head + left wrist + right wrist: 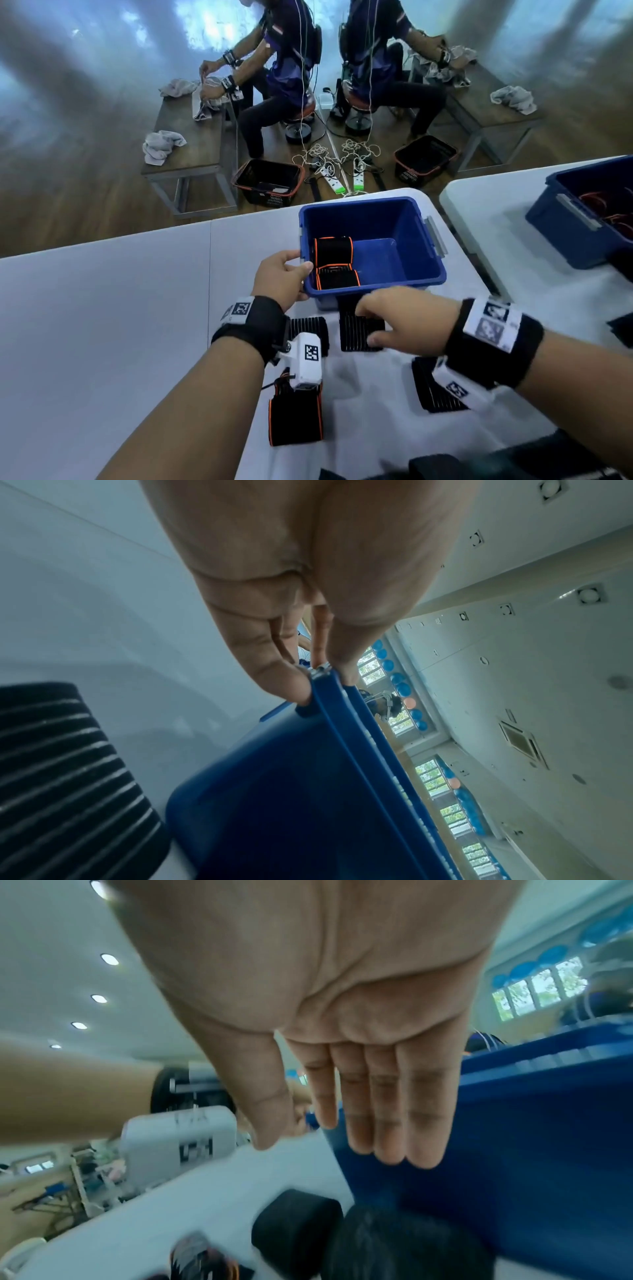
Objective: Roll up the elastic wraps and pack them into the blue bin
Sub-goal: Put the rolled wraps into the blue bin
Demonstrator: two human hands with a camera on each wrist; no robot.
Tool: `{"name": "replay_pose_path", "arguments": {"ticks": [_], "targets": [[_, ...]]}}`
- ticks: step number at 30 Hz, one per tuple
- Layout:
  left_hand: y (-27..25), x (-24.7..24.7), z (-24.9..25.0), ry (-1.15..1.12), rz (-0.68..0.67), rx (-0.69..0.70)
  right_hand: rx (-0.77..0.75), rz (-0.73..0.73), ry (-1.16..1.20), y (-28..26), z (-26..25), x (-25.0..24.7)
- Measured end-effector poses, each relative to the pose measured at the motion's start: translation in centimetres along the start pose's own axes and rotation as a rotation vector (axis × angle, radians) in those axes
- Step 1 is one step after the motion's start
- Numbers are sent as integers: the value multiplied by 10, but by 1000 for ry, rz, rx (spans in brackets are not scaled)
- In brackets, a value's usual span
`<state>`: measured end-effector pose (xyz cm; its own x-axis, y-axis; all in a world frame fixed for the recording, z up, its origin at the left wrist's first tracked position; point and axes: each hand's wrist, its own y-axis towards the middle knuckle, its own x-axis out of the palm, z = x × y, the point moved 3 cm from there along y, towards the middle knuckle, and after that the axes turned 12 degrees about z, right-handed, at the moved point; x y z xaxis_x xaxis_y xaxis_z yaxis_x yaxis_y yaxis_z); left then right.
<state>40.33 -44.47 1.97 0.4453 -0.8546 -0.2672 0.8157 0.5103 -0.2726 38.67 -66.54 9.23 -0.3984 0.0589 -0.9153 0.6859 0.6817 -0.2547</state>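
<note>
Fingers of the left hand [279, 278] pinch the blue bin [411, 219] rim; hold it steady. Right hand [407, 320], flat and holding nothing, hovers over a flat wrap [358, 337]. Two rolled wraps [334, 251] sit inside. Roll tight.

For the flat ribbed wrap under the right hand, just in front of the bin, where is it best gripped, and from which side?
Probably its near short edge, from above. The ribbed wrap lies flat on the white table, and its far end reaches the blue bin. The right hand hovers open above it; a thumb-and-finger pinch there could start the roll.
</note>
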Motion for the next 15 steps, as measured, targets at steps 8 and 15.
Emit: {"name": "replay_pose_path", "arguments": {"ticks": [8,15], "targets": [[2,6,7,48,6,4,159,93,8,7,27,86],[3,4,9,73,15,2,168,87,16,21,24,94]]}}
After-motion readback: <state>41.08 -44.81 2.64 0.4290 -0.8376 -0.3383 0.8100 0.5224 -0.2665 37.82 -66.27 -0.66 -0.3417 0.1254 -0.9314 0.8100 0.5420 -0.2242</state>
